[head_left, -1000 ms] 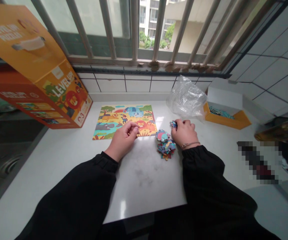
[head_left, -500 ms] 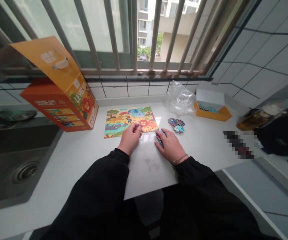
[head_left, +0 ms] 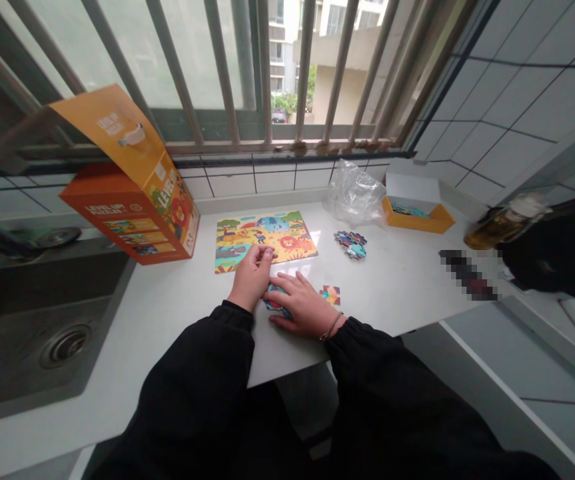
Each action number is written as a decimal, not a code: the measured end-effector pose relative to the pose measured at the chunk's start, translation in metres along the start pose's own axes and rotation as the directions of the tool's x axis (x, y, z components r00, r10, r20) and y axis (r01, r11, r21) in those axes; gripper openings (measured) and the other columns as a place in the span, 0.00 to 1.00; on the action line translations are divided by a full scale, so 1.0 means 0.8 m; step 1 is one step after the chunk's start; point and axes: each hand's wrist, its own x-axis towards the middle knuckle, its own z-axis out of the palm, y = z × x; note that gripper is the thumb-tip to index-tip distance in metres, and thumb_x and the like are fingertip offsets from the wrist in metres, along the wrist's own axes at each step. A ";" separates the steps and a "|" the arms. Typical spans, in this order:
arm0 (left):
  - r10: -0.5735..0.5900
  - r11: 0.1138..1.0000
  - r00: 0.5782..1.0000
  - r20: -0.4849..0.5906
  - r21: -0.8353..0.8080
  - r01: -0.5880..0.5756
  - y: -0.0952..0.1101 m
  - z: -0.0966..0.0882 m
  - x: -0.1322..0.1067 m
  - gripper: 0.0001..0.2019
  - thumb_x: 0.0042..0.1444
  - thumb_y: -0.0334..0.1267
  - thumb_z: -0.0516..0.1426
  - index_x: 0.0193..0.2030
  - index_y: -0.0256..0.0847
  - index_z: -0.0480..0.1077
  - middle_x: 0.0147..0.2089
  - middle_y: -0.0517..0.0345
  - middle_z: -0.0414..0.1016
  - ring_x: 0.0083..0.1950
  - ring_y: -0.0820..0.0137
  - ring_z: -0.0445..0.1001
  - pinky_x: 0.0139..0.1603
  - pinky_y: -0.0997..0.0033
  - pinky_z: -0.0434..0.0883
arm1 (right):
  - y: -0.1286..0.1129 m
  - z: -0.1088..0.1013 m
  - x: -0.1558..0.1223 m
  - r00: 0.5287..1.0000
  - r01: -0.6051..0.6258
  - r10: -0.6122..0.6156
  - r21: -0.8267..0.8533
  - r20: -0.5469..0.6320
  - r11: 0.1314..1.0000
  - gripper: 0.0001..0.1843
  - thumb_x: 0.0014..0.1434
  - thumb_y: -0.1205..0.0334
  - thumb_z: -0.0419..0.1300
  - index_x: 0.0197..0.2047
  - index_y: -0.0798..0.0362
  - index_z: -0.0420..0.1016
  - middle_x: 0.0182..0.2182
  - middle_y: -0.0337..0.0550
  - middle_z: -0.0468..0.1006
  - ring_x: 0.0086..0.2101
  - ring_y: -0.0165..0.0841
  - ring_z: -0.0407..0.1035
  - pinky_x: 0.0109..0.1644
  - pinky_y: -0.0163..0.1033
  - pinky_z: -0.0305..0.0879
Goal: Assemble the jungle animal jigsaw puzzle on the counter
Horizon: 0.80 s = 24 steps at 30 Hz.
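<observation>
Pressing flat on the bench [head_left: 382, 307], the right hand [head_left: 301, 310] shows an open grip, fingers spread over a small patch of puzzle pieces [head_left: 274, 301] and hiding most of them, so no count on those! Next to it, the left hand [head_left: 251, 279] has a closed grip, its fingertips [head_left: 266, 252] pinched together at the lower edge of the jungle puzzle picture [head_left: 264, 241], with nothing visible between them.

Moving outward, one loose piece [head_left: 330, 295] lies just beside the right fingers, well clear of the picture. Beyond it sits one small heap of pieces [head_left: 350, 245], too jumbled to count. Behind that are one crumpled plastic bag [head_left: 353, 195] and one open orange-and-white box [head_left: 414, 217] with something blue inside.

On the left, one orange puzzle carton [head_left: 130, 213] stands by the picture, its flap up. Further right there's one bottle [head_left: 504, 227] of amber liquid, and a pixelated patch [head_left: 467, 275] on the bench that can't be read.

Around the bench, a steel sink [head_left: 42, 333] with one drain [head_left: 66, 347] sits to the left, a barred window [head_left: 217, 67] runs ahead, and white tiles [head_left: 517, 100] cover the right wall. Two black sleeves [head_left: 182, 387] reach in, with one bracelet [head_left: 332, 327] on the right wrist.
</observation>
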 end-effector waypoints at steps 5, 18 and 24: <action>0.039 0.996 0.997 0.073 0.071 -0.045 0.013 -0.020 -0.011 0.15 0.75 0.51 0.55 0.54 0.43 0.75 0.55 0.49 0.85 0.57 0.58 0.84 0.64 0.53 0.78 | 0.014 -0.001 -0.016 0.922 -0.387 0.387 -0.089 -0.024 0.918 0.42 0.74 0.42 0.61 0.84 0.41 0.56 0.83 0.55 0.55 0.79 0.59 0.49 0.80 0.75 0.43; 0.202 0.831 0.793 0.574 0.328 -0.449 0.025 -0.021 -0.082 0.20 0.75 0.41 0.58 0.70 0.45 0.73 0.83 0.41 0.62 0.83 0.52 0.62 0.83 0.40 0.62 | 0.059 -0.008 -0.075 0.635 -0.772 0.739 -0.182 -0.223 0.609 0.36 0.78 0.53 0.47 0.81 0.61 0.61 0.81 0.61 0.59 0.77 0.55 0.55 0.79 0.73 0.48; 0.073 0.819 0.866 0.495 0.465 -0.335 0.020 -0.059 -0.114 0.15 0.75 0.43 0.54 0.62 0.44 0.75 0.82 0.41 0.64 0.84 0.51 0.61 0.84 0.37 0.59 | 0.045 -0.009 -0.063 0.804 -0.588 0.543 -0.195 -0.242 0.785 0.36 0.76 0.58 0.49 0.82 0.60 0.60 0.83 0.60 0.53 0.80 0.53 0.47 0.81 0.75 0.37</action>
